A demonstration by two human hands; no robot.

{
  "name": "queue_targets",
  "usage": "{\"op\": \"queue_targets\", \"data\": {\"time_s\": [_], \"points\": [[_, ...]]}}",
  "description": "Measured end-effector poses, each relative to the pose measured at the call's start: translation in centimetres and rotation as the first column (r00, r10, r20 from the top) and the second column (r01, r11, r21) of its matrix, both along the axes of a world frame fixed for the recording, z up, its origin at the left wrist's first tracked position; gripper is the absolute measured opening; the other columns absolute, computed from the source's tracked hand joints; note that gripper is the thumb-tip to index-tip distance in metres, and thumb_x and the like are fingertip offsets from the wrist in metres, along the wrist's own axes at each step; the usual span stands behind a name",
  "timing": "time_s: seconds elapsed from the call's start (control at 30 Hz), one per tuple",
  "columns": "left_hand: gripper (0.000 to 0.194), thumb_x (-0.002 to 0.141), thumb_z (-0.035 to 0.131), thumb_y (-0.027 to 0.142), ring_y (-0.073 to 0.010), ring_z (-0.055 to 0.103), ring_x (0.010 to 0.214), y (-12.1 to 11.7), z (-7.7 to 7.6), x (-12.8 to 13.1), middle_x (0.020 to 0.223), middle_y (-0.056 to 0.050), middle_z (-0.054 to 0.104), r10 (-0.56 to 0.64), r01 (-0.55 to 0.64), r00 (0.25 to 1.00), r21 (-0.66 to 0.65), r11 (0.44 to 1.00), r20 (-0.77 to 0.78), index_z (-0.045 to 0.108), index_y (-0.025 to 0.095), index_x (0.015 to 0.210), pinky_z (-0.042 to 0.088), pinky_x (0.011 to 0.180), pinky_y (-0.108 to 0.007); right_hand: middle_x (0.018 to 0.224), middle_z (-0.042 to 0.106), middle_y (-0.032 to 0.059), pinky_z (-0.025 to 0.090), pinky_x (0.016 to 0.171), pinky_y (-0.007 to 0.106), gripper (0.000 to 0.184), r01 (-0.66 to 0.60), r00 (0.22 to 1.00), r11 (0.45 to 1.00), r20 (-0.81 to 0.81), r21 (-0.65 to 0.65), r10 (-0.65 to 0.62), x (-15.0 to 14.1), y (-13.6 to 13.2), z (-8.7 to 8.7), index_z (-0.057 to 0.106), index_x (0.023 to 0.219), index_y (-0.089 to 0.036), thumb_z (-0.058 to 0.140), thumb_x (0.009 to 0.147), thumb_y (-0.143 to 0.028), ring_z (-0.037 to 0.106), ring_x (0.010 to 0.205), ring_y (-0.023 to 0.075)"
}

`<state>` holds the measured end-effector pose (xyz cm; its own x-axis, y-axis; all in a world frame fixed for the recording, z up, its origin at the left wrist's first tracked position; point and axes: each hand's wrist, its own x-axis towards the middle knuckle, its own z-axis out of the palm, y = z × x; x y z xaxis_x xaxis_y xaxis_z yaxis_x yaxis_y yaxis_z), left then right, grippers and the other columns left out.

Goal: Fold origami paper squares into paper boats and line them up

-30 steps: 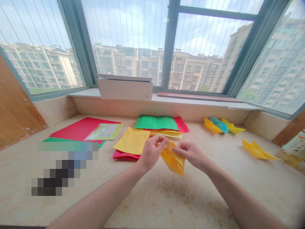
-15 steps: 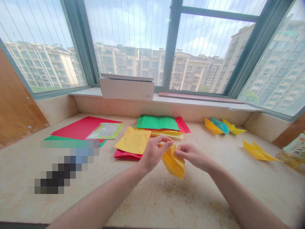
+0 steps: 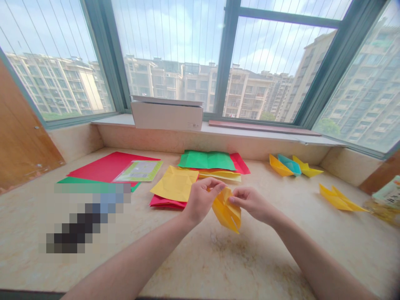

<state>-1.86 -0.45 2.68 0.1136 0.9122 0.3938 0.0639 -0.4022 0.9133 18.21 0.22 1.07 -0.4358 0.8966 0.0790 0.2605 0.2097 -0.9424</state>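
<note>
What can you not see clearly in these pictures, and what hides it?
Head view:
The inside of the yellow folded paper: hidden by the left hand and right hand.
The blurred patch on the counter: what lies there cannot be told.
The packet: cut off by the right edge.
The label on the white box: too small to read.

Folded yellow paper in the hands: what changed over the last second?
The folded yellow paper has narrowed slightly, and its middle seems to open more. The left hand and right hand barely moved, and neither let go. The green paper sheet and paper boats stayed where they were.
</note>
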Motion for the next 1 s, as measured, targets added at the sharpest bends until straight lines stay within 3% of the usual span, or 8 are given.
{"op": "queue_targets", "data": {"time_s": [0.17, 0.3, 0.43, 0.57, 0.73, 0.9, 1.0], "points": [[0.026, 0.083, 0.070, 0.038, -0.0204, 0.071, 0.082, 0.25, -0.04, 0.06, 0.090, -0.008, 0.076, 0.002, 0.000, 0.998, -0.033, 0.999, 0.056, 0.072, 0.015, 0.094, 0.053, 0.072, -0.028, 0.070, 0.060, 0.0008, 0.037, 0.058, 0.026, 0.043, 0.022, 1.000, 1.000, 0.020, 0.012, -0.022, -0.23, 0.00, 0.11, 0.065, 0.076, -0.017, 0.070, 0.078, -0.059, 0.051, 0.064, 0.0137], [0.028, 0.082, 0.071, 0.039, -0.0184, 0.070, 0.074, 0.45, 0.03, 0.05, 0.083, -0.006, 0.074, 0.015, -0.009, 0.998, -0.089, 0.996, 0.066, 0.067, 0.015, 0.093, 0.053, 0.065, -0.026, 0.073, 0.062, 0.0020, 0.039, 0.059, 0.027, 0.043, 0.035, 0.999, 0.999, 0.021, 0.023, -0.035, -0.38, 0.05, -0.02, 0.064, 0.079, -0.017, 0.068, 0.080, -0.060, 0.054, 0.066, 0.0149], [0.027, 0.083, 0.069, 0.042, -0.0167, 0.068, 0.070, 0.70, 0.00, -0.15, 0.074, -0.003, 0.070, 0.070, -0.067, 0.996, -0.055, 0.996, 0.052, 0.063, 0.016, 0.080, 0.052, 0.064, -0.025, 0.075, 0.065, 0.0020, 0.041, 0.059, 0.027, 0.044, 0.055, 0.997, 0.998, -0.056, -0.013, -0.055, -0.44, 0.02, -0.18, 0.056, 0.088, -0.019, 0.063, 0.083, -0.063, 0.059, 0.065, 0.0156], [0.029, 0.084, 0.067, 0.046, -0.0165, 0.068, 0.067, 0.90, -0.15, -0.37, 0.072, -0.002, 0.069, 0.129, -0.129, 0.991, -0.020, 0.991, 0.030, 0.060, 0.017, 0.081, 0.050, 0.062, -0.024, 0.072, 0.067, 0.0002, 0.043, 0.058, 0.027, 0.046, -0.019, 0.992, 0.997, -0.127, -0.081, 0.009, -0.42, -0.12, -0.11, 0.050, 0.100, -0.021, 0.063, 0.083, -0.062, 0.063, 0.064, 0.0165], [0.025, 0.087, 0.063, 0.043, -0.0159, 0.067, 0.066, 0.81, -0.13, -0.32, 0.077, -0.002, 0.068, 0.157, -0.157, 0.987, 0.019, 0.987, -0.040, 0.058, 0.018, 0.084, 0.050, 0.061, -0.024, 0.072, 0.067, -0.0004, 0.045, 0.059, 0.027, 0.041, 0.046, 0.989, 0.999, -0.137, -0.027, -0.049, -0.76, -0.30, -0.05, 0.054, 0.103, -0.020, 0.068, 0.083, -0.053, 0.063, 0.065, 0.0161], [0.030, 0.091, 0.054, 0.046, -0.0167, 0.066, 0.062, 0.55, -0.04, -0.31, 0.069, -0.002, 0.066, 0.034, -0.035, 0.993, -0.013, 0.999, -0.109, 0.060, 0.017, 0.085, 0.046, 0.054, -0.023, 0.073, 0.066, -0.0002, 0.046, 0.060, 0.028, 0.036, 0.155, 0.978, 0.987, -0.149, 0.043, -0.147, -0.97, -0.21, -0.20, 0.060, 0.101, -0.021, 0.067, 0.083, -0.051, 0.063, 0.064, 0.0159], [0.036, 0.091, 0.053, 0.050, -0.0183, 0.069, 0.071, 0.36, 0.04, -0.57, 0.086, -0.007, 0.071, -0.089, 0.085, 0.986, -0.028, 0.996, -0.143, 0.064, 0.016, 0.097, 0.050, 0.059, -0.025, 0.074, 0.066, 0.0004, 0.047, 0.060, 0.029, 0.035, 0.158, 0.976, 0.986, -0.157, 0.051, -0.148, -0.71, 0.00, -0.19, 0.063, 0.102, -0.021, 0.067, 0.084, -0.051, 0.063, 0.065, 0.0165]]}}
